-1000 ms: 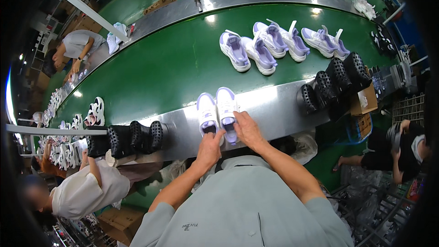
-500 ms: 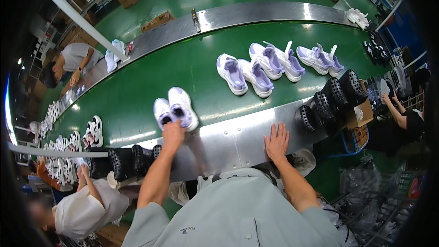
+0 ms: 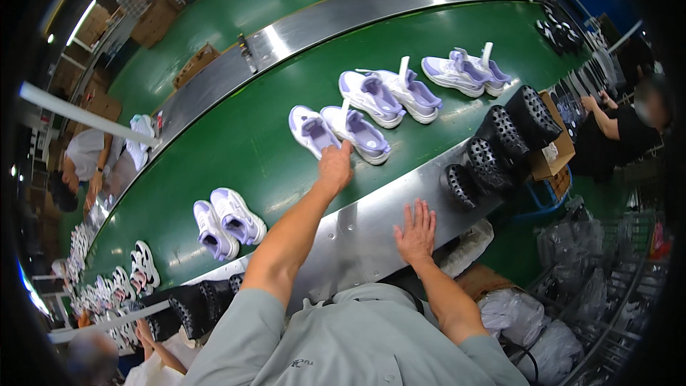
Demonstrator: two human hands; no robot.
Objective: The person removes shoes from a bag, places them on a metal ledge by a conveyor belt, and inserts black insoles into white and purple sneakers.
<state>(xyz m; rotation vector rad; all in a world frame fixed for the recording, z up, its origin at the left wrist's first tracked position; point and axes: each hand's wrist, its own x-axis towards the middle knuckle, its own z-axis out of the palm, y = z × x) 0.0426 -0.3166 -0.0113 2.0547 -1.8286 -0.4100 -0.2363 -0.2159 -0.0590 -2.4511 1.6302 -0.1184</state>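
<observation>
A pair of white and lavender sneakers stands on the green belt, a left sneaker (image 3: pixel 306 125) and a right sneaker (image 3: pixel 355 129), side by side. My left hand (image 3: pixel 334 172) reaches them at their heels, its fingers bent round the heel edges; the fingertips are partly hidden. Flat on the metal edge (image 3: pixel 357 243) lies my right hand (image 3: pixel 416 234), fingers spread and holding nothing. Another lavender-and-white pair (image 3: pixel 232 214) sits apart to the left. Farther right are two more such pairs, one nearer (image 3: pixel 386 97) and one beyond it (image 3: pixel 464 73), with tongues pulled up.
Black studded shoe forms (image 3: pixel 489 157) stand on the metal edge at right, beside a cardboard box (image 3: pixel 557 143); more black forms (image 3: pixel 189 307) stand at left. Several white shoes (image 3: pixel 118 286) line the far left. Co-workers sit at far left, lower left and right. Plastic bags (image 3: pixel 511 314) lie below.
My left hand has let go of the left pair and moved right to the heels of the neighbouring pair. The view has turned. My right hand stays flat on the metal edge.
</observation>
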